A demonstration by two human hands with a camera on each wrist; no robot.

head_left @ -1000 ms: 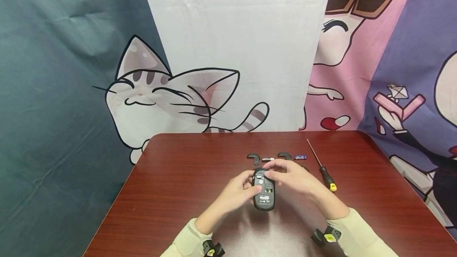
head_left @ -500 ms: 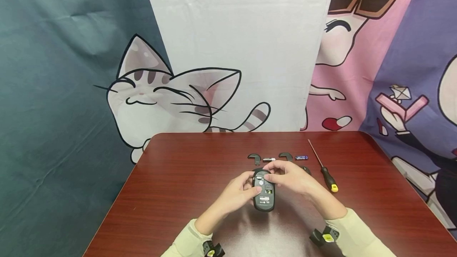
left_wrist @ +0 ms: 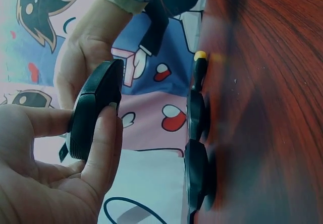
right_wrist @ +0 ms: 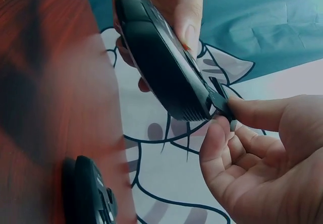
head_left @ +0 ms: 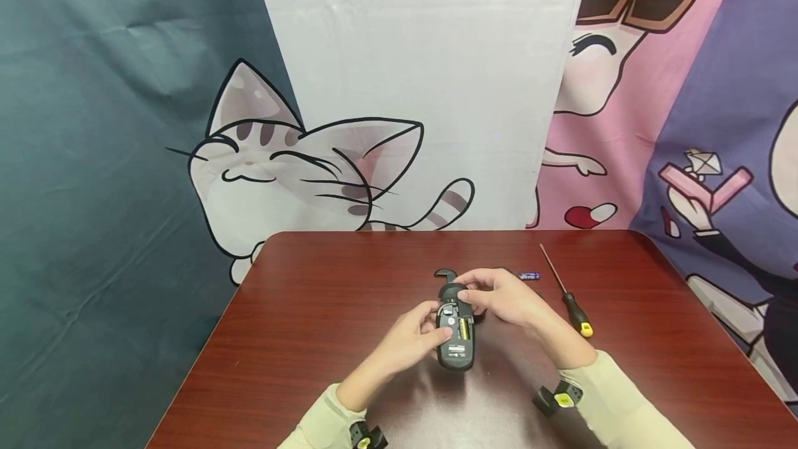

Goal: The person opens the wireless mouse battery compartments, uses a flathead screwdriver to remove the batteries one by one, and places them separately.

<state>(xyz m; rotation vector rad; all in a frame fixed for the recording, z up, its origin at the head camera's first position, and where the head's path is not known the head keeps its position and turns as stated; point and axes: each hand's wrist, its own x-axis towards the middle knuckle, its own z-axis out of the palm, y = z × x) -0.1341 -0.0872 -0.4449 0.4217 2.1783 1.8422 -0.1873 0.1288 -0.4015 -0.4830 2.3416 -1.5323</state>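
Observation:
My left hand (head_left: 411, 331) grips a black computer mouse (head_left: 456, 359) by its sides, underside up, above the table. A yellow-green battery (head_left: 464, 328) shows in the open slot of its underside. With thumb and fingers, my right hand (head_left: 508, 296) pinches the dark battery cover (head_left: 451, 291) at the mouse's far end. In the right wrist view, this cover (right_wrist: 219, 102) juts out at an angle from the end of the mouse (right_wrist: 161, 62). From the left wrist view, the mouse (left_wrist: 93, 110) appears edge-on between my left thumb and fingers.
A screwdriver (head_left: 572, 303) with a black and yellow handle lies to the right on the red-brown table (head_left: 312, 310). Farther back are a loose black cover (head_left: 445, 274) and a blue battery (head_left: 528, 276). Two more black mice (left_wrist: 197, 115) rest on the table in the left wrist view.
The battery cover has slid away from the mouse toward the far side, pulled by my right hand, exposing more of the battery. The mouse has shifted slightly left.

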